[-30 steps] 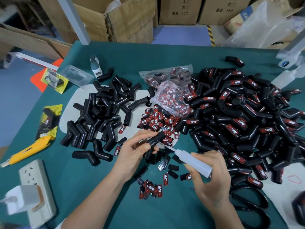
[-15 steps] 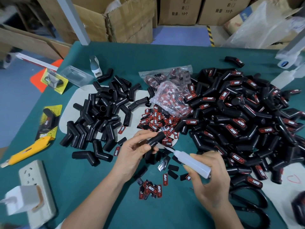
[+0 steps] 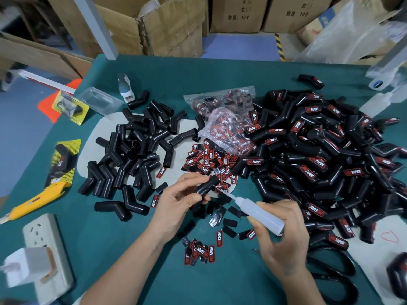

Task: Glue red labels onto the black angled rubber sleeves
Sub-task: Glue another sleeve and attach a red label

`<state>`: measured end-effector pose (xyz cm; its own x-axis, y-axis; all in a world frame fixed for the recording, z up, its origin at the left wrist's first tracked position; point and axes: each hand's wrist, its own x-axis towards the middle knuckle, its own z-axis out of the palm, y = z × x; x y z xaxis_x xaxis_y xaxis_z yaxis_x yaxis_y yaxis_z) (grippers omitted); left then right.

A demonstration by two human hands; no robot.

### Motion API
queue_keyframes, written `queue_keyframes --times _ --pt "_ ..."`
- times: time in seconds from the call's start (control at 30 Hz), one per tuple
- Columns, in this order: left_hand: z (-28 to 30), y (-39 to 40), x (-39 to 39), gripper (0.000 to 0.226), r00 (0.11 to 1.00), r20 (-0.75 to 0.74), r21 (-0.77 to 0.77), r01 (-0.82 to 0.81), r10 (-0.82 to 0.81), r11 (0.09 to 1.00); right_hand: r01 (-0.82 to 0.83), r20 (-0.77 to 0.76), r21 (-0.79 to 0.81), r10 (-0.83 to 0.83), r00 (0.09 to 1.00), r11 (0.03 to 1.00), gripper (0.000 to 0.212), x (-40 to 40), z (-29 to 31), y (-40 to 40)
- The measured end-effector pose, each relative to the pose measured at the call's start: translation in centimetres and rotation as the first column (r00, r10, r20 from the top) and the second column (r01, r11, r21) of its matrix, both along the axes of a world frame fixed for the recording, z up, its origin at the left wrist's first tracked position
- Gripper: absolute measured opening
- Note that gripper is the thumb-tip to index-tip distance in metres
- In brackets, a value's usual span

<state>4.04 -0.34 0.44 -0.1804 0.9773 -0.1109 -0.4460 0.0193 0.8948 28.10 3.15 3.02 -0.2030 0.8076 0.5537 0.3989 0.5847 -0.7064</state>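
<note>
My left hand [image 3: 178, 201] grips a black angled rubber sleeve [image 3: 206, 186] above the green table. My right hand [image 3: 279, 236] holds a white glue bottle [image 3: 257, 212], its thin nozzle close to the sleeve's lower side. Plain black sleeves [image 3: 130, 150] lie heaped at the left. Sleeves bearing red labels [image 3: 319, 155] fill a big pile at the right. Loose red labels [image 3: 207, 159] are scattered in the middle, and more labels [image 3: 201, 252] lie near my wrists.
A clear bag of labels [image 3: 226, 126] sits behind the loose ones. A yellow utility knife [image 3: 35, 200] and a power strip [image 3: 46, 254] lie at the left edge. Black scissors [image 3: 330, 267] rest at the lower right. Cardboard boxes [image 3: 167, 27] stand beyond the table.
</note>
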Motion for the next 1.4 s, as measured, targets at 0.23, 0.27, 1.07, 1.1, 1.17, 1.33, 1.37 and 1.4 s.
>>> queue_keyframes --times 0.23,0.27,1.07,1.1,1.17,1.33,1.37,1.4 --pt "0.07 0.03 0.00 0.052 1.000 -0.012 0.007 -0.006 0.006 1.000 0.017 -0.008 0.002 -0.017 1.000 1.000 0.026 0.04 -0.31 0.12" --pt "0.08 0.03 0.03 0.052 1.000 -0.013 0.007 -0.006 0.006 1.000 0.012 -0.005 0.004 -0.012 1.000 1.000 0.027 0.06 -0.35 0.08" --pt "-0.59 -0.03 -0.17 0.050 0.998 0.053 0.027 0.018 -0.019 0.999 0.025 0.005 0.004 -0.025 1.000 1.000 0.026 0.05 -0.01 0.13" --pt "-0.58 -0.05 -0.15 0.050 0.998 0.062 0.026 0.018 -0.020 0.999 0.029 0.006 -0.001 -0.029 1.000 1.000 0.026 0.06 -0.01 0.13" --pt "-0.48 -0.10 -0.13 0.051 0.996 0.086 0.016 0.011 -0.013 1.000 0.032 0.009 -0.011 -0.032 0.999 0.999 0.026 0.08 -0.05 0.07" --pt "0.02 -0.10 -0.06 0.051 0.995 0.096 0.004 0.003 -0.003 1.000 0.037 0.012 -0.004 -0.037 0.999 0.999 0.026 0.14 -0.12 0.08" --pt "0.10 -0.09 0.00 0.051 0.995 0.101 0.005 0.006 -0.006 1.000 0.037 0.014 0.000 -0.037 0.999 0.999 0.026 0.14 -0.13 0.10" --pt "0.16 -0.10 0.05 0.051 0.994 0.105 0.005 0.008 -0.008 1.000 0.034 0.017 0.001 -0.034 0.999 0.999 0.026 0.12 -0.15 0.10"
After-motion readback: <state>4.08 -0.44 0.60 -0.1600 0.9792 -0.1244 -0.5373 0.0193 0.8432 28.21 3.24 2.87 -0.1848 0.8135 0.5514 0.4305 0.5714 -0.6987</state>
